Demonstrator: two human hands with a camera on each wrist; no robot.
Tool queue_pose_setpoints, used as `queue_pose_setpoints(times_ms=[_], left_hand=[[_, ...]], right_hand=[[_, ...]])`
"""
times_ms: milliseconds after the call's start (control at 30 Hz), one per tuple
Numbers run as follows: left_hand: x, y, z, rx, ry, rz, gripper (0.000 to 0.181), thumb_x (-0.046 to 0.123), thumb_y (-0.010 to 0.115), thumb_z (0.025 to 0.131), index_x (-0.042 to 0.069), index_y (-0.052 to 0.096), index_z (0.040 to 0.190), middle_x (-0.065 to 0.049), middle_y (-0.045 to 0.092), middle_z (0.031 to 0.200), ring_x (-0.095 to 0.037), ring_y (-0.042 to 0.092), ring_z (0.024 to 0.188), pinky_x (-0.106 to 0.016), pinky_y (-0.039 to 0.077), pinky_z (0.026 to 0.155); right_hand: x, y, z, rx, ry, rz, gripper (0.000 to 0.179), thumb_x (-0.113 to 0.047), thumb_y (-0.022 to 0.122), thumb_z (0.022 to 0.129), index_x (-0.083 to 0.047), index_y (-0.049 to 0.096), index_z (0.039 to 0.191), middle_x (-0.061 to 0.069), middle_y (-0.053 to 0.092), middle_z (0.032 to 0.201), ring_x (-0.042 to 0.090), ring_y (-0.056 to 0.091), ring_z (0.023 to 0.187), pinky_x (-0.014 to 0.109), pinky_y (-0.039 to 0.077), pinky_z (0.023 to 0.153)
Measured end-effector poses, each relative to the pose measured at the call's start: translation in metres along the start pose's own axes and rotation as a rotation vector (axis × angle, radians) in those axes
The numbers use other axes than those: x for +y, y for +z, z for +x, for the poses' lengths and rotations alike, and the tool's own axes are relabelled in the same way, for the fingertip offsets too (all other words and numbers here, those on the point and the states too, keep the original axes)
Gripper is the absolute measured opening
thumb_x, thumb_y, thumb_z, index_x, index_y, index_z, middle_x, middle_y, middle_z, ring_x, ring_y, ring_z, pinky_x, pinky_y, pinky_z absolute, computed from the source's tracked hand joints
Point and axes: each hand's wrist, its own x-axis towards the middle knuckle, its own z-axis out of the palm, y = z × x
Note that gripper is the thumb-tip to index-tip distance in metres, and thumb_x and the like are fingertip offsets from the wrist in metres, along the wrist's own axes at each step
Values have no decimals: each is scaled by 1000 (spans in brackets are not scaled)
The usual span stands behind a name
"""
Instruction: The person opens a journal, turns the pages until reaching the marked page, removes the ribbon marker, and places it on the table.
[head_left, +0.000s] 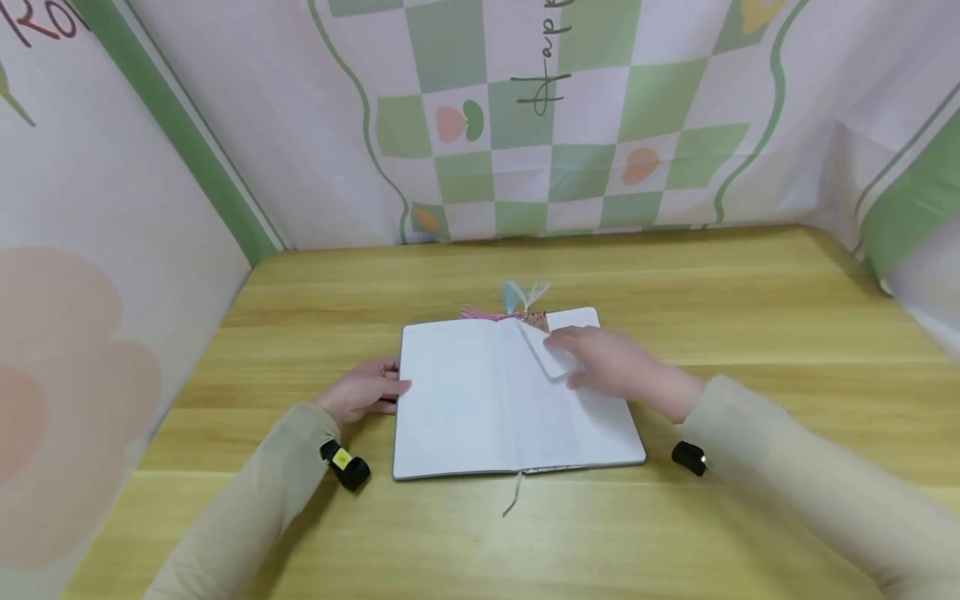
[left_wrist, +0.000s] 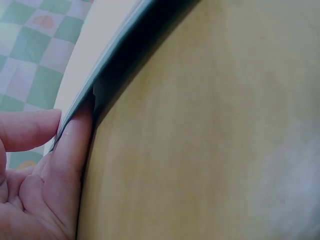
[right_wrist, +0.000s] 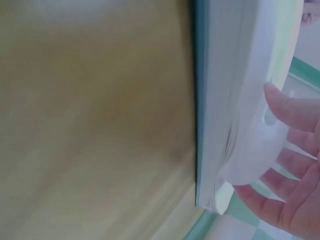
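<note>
Patterned cloth (head_left: 592, 108) is filling the top of the frame, its lettering running off the edge. Below, the wood-grained desk (head_left: 337, 292) is spreading past the bottom. The notebook (head_left: 457, 400) is lying open at centre. The left hand (head_left: 362, 390) is gripping its left edge, some fingers hiding underneath; the right hand (head_left: 611, 362), blurring slightly, is pinching a lifted page (head_left: 555, 364) at centre-right. Tassels (head_left: 511, 297) are poking out behind, their lower ends being covered.

Checked cloth (head_left: 577, 100) behind 1 wooden table (head_left: 337, 292)
</note>
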Motion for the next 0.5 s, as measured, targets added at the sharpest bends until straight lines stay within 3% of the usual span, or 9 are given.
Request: queue_pose_setpoints(times_ms=[267,500], left_hand=[[-1,0,1,-14,6,-1,43,7,52,96,-6,38,135,-13,62,113,-8,58,77,-20,51,65],[-1,-1,1,-6,4,1,42,8,52,97,-6,39,134,-14,61,115,-8,58,78,-20,51,66]], right_hand=[[-11,-3,-16,-31,-75,98,47,14,66,74,1,61,119,22,53,132,40,49,122,50,44,96],[-20,-19,-21,-38,-37,393,38,1,65,85,-2,60,123,20,54,130,38,50,121,46,51,88]])
